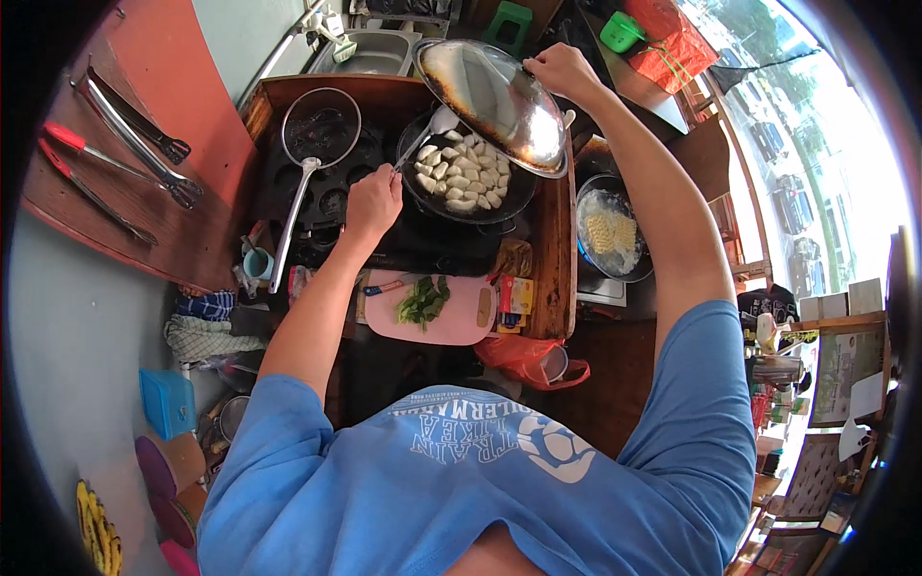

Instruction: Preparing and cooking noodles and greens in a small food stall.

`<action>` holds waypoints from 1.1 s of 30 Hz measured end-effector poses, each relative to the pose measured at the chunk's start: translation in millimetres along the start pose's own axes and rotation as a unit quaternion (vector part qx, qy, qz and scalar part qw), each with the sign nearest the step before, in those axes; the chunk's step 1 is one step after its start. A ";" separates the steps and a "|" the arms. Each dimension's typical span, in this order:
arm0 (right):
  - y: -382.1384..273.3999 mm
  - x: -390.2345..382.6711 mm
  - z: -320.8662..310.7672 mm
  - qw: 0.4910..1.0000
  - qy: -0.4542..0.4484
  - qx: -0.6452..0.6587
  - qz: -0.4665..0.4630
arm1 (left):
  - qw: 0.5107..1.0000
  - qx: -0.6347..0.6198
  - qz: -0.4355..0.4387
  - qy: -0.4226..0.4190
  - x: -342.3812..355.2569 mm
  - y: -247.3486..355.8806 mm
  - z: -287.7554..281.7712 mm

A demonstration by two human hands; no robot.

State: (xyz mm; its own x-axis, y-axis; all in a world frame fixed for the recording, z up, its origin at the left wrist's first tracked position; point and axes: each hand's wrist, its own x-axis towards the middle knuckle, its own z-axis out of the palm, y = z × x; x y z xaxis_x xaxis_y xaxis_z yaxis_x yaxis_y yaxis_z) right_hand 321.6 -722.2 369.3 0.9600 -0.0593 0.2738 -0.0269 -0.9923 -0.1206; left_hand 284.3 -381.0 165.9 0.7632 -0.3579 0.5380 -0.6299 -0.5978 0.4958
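My left hand is closed round the thin handle of a long-handled spoon. Its pale head rests at the left side of a dark wok. Inside the wok lie several plump, whitish pieces that look like dumplings. Over the wok's far right part, my right hand grips a large round metal lid by its upper right side. The lid is tilted and browned along its edge, and it hides the back of the wok.
Left of the wok, a long-handled strainer lies over a dark moulded pan. A pan of noodles stands at the right. Nearer me, a pink cutting board bears green leaves. Tongs hang at the left. Behind is a sink.
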 end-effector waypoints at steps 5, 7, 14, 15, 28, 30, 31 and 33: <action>-3.7 4.1 -3.6 1.000 -0.012 -0.003 0.008 | 0.987 -0.112 -0.118 -0.008 -6.9 4.9 21.9; -3.6 4.1 -4.7 1.000 -0.018 0.009 0.010 | 0.983 -0.135 -0.124 -0.013 -7.9 9.0 24.8; 0.6 3.8 1.0 1.000 0.005 0.009 0.001 | 0.975 -0.207 -0.079 -0.015 -13.6 39.8 5.1; 0.4 4.0 1.8 1.000 0.007 0.007 -0.005 | 0.976 -0.214 -0.052 -0.004 -16.4 42.8 2.5; -3.5 -4.5 12.5 1.000 0.004 0.030 0.000 | 0.976 -0.199 -0.057 -0.062 -59.4 60.9 -41.9; -5.2 -6.1 11.9 1.000 0.000 0.028 0.002 | 0.982 -0.177 -0.030 -0.064 -61.0 56.0 -43.2; -6.4 -6.6 11.6 1.000 -0.005 0.027 0.003 | 0.986 -0.153 -0.030 -0.064 -60.7 54.5 -44.3; -6.9 -9.6 11.9 1.000 -0.004 0.031 0.004 | 0.989 -0.130 -0.028 -0.065 -59.0 53.9 -44.5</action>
State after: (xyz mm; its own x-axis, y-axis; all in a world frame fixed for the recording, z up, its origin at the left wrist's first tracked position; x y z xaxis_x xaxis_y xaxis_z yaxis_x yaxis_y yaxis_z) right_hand 315.8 -713.5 356.2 0.9618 -0.0660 0.2656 -0.0175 -0.9834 -0.1808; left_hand 198.9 -360.2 191.2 0.7998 -0.4284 0.4204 -0.5884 -0.4214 0.6900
